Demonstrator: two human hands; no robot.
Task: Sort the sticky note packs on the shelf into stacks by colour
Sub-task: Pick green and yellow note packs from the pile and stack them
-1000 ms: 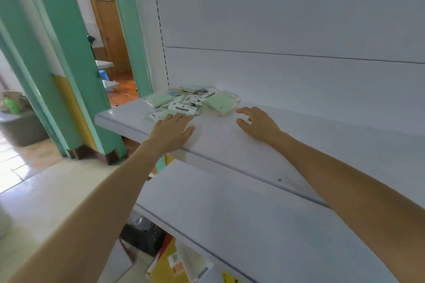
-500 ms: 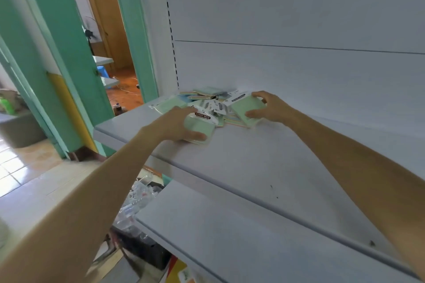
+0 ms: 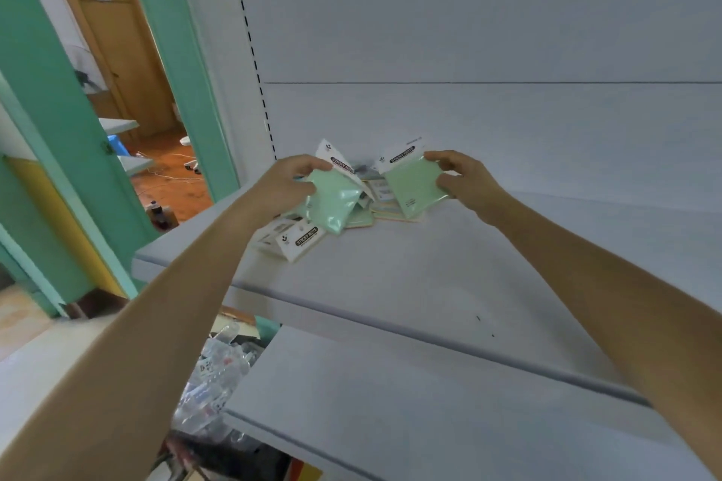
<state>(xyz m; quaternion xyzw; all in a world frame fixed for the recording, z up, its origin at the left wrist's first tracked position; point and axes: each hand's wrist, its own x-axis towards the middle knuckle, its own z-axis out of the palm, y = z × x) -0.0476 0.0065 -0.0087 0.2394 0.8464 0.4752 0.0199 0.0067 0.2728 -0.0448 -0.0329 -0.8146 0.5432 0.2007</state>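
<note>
The left hand [image 3: 285, 183] pinches a mint-green pack [image 3: 332, 205], holding it just above the left side of the pile [image 3: 369, 193] of sticky note packs. That pile lies on the white shelf [image 3: 390, 269]. At the pile's near-left edge a white-labelled pack [image 3: 301, 242] lies flat. At the pile's right side the right hand [image 3: 465, 180] grips a paler green pack [image 3: 416, 185], which is tilted. The hands are apart, with the pile between them.
</note>
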